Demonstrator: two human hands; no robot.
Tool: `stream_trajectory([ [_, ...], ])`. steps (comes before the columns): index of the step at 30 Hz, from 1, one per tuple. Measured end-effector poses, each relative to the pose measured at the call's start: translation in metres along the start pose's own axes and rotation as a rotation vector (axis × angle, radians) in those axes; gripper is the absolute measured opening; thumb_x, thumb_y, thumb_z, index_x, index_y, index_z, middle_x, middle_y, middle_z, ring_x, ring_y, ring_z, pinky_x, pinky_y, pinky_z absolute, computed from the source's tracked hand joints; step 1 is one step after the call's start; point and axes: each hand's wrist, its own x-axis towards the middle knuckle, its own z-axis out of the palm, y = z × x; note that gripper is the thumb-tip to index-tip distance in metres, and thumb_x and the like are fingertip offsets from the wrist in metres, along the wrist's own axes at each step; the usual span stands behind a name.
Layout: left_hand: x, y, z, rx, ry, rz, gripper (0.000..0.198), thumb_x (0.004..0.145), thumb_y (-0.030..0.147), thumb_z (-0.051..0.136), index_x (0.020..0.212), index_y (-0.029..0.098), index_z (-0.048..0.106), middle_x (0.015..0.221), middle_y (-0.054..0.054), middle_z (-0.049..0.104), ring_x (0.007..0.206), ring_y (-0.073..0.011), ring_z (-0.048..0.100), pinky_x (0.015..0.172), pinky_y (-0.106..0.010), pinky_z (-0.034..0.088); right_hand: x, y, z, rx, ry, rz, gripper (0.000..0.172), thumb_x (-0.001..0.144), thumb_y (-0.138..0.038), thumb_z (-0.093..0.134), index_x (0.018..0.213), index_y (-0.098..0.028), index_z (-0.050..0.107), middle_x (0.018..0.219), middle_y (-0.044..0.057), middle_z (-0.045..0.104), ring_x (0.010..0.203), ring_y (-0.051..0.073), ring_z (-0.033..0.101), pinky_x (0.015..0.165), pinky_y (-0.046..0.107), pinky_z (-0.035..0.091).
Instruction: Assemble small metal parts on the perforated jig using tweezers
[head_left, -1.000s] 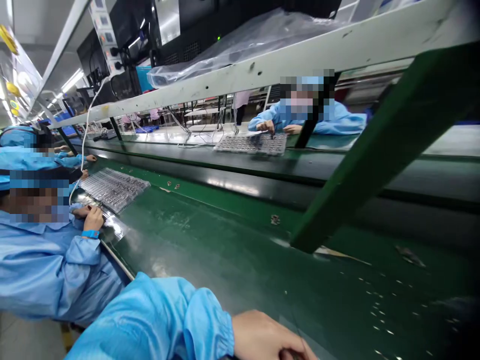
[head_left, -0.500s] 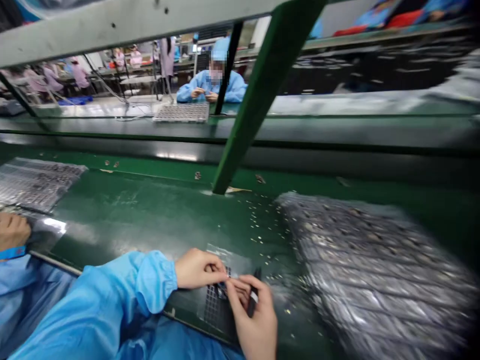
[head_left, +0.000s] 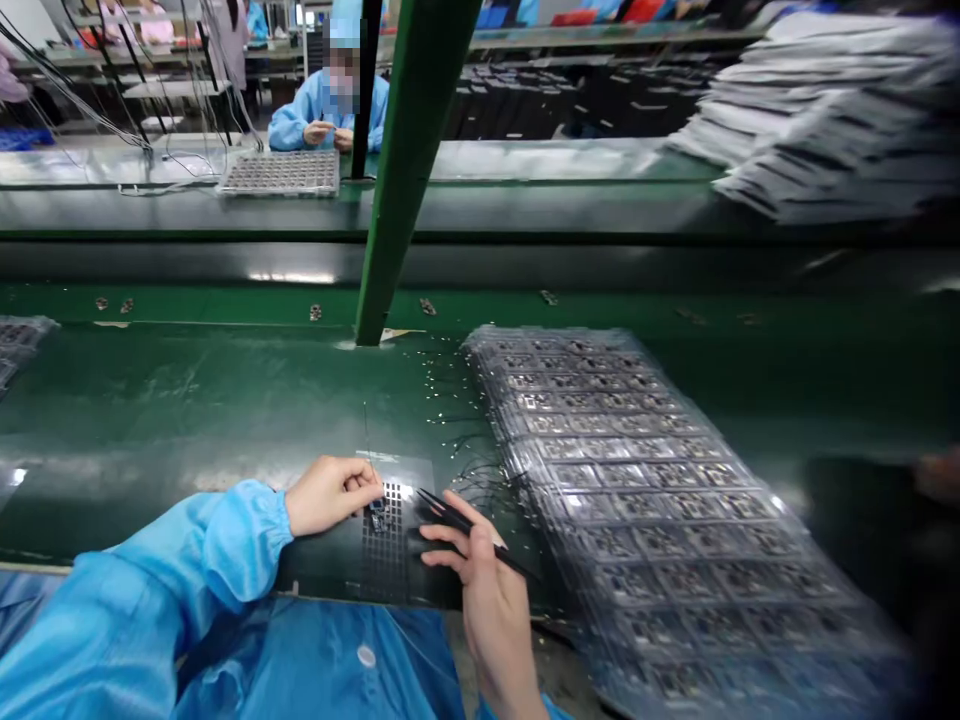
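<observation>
My left hand [head_left: 330, 495] is closed in a pinch at a small dark circuit board [head_left: 377, 514], and a thin wire [head_left: 367, 435] rises from its fingertips. Beneath the board lies a clear sheet with rows of small black pads [head_left: 386, 560] on the green table. Just to the right, my right hand [head_left: 491, 590] grips black tweezers [head_left: 469, 522], whose tips point left toward the sheet, apart from the board. Its other fingers are spread.
Stacked clear trays of small circuit boards [head_left: 637, 470] fill the right side, with thin black cables [head_left: 480, 470] at their left edge. A green post [head_left: 409, 170] rises ahead. Across the bench a person in blue [head_left: 300, 118] sits behind a tray [head_left: 281, 173]. White stacks [head_left: 832, 120] stand far right.
My right hand has drawn away from my left, and the tweezers now point forward-left from its fingers. The view has swung right, so the neighbour's hand at left is out of sight.
</observation>
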Motion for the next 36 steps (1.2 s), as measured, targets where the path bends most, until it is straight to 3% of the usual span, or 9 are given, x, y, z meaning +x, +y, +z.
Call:
stream_trajectory([
  [5, -0.008, 0.01, 0.006, 0.057, -0.08, 0.056, 0.018, 0.082, 0.029, 0.055, 0.075, 0.014, 0.062, 0.067, 0.0, 0.064, 0.06, -0.0101, 0.056, 0.059, -0.019, 0.043, 0.0, -0.011, -0.009, -0.152, -0.014, -0.045, 0.034, 0.076, -0.046, 0.066, 0.093, -0.017, 0.071, 0.088, 0.009, 0.07, 0.071, 0.02, 0.067, 0.056, 0.03, 0.058],
  [8, -0.012, 0.015, 0.012, 0.093, -0.176, 0.096, 0.013, 0.082, 0.024, 0.055, 0.075, 0.015, 0.062, 0.092, -0.003, 0.07, 0.071, -0.0117, 0.061, 0.068, -0.02, 0.046, -0.001, -0.013, -0.01, -0.194, -0.007, -0.054, 0.031, 0.076, -0.045, 0.065, 0.087, -0.017, 0.072, 0.079, 0.007, 0.07, 0.062, 0.017, 0.065, 0.054, 0.029, 0.057],
  [11, -0.01, 0.017, 0.013, 0.149, -0.174, 0.114, 0.012, 0.083, 0.021, 0.055, 0.074, 0.016, 0.061, 0.106, -0.004, 0.069, 0.08, -0.0136, 0.064, 0.072, -0.022, 0.046, 0.001, -0.012, -0.008, -0.193, 0.01, -0.053, 0.03, 0.075, -0.044, 0.066, 0.084, -0.017, 0.07, 0.073, 0.005, 0.068, 0.061, 0.017, 0.065, 0.051, 0.027, 0.056],
  [17, -0.003, 0.016, 0.007, 0.122, -0.115, 0.09, 0.013, 0.083, 0.02, 0.054, 0.073, 0.015, 0.059, 0.109, -0.008, 0.067, 0.095, -0.0173, 0.064, 0.072, -0.022, 0.046, 0.003, -0.013, -0.001, -0.191, 0.014, -0.087, 0.026, 0.074, -0.043, 0.066, 0.077, -0.017, 0.065, 0.071, 0.003, 0.064, 0.06, 0.017, 0.065, 0.05, 0.026, 0.056],
  [23, -0.007, 0.015, 0.008, 0.211, -0.199, 0.182, 0.015, 0.084, 0.022, 0.055, 0.07, 0.016, 0.058, 0.103, -0.006, 0.069, 0.093, -0.0166, 0.064, 0.076, -0.024, 0.046, -0.005, -0.011, -0.002, -0.321, 0.004, -0.083, 0.027, 0.076, -0.043, 0.066, 0.07, -0.017, 0.061, 0.062, 0.002, 0.062, 0.058, 0.017, 0.063, 0.051, 0.026, 0.052],
  [27, -0.007, 0.016, 0.008, 0.217, -0.218, 0.169, 0.014, 0.084, 0.021, 0.056, 0.07, 0.017, 0.059, 0.107, -0.005, 0.068, 0.093, -0.0162, 0.064, 0.081, -0.025, 0.046, -0.006, -0.006, -0.003, -0.374, 0.052, -0.071, 0.027, 0.075, -0.043, 0.068, 0.07, -0.019, 0.057, 0.061, 0.001, 0.062, 0.055, 0.017, 0.061, 0.049, 0.025, 0.049],
  [36, -0.007, 0.018, 0.009, 0.211, -0.208, 0.159, 0.014, 0.084, 0.018, 0.055, 0.07, 0.016, 0.057, 0.101, -0.006, 0.069, 0.101, -0.017, 0.062, 0.083, -0.025, 0.045, -0.005, -0.009, -0.001, -0.431, 0.025, -0.087, 0.029, 0.077, -0.045, 0.065, 0.067, -0.019, 0.058, 0.061, 0.002, 0.064, 0.054, 0.017, 0.062, 0.048, 0.025, 0.047],
])
